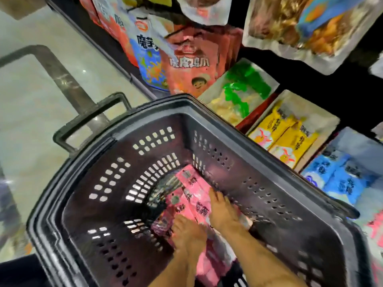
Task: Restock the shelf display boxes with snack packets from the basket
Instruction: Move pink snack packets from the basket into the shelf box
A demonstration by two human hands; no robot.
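A dark plastic basket fills the lower middle of the head view. At its bottom lie several pink snack packets in a loose pile. Both my arms reach down into it. My left hand sits on the near end of the pile with its fingers curled down around the packets. My right hand lies on top of the pink packets with its fingers stretched forward. To the right, the shelf display boxes hold yellow packets and blue packets. The picture is motion-blurred.
A box of green-and-yellow packets stands left of the yellow one. Hanging bags, among them a red one, crowd the shelf above. The basket's handle juts left over the pale tiled floor. Pink packets show at the far right edge.
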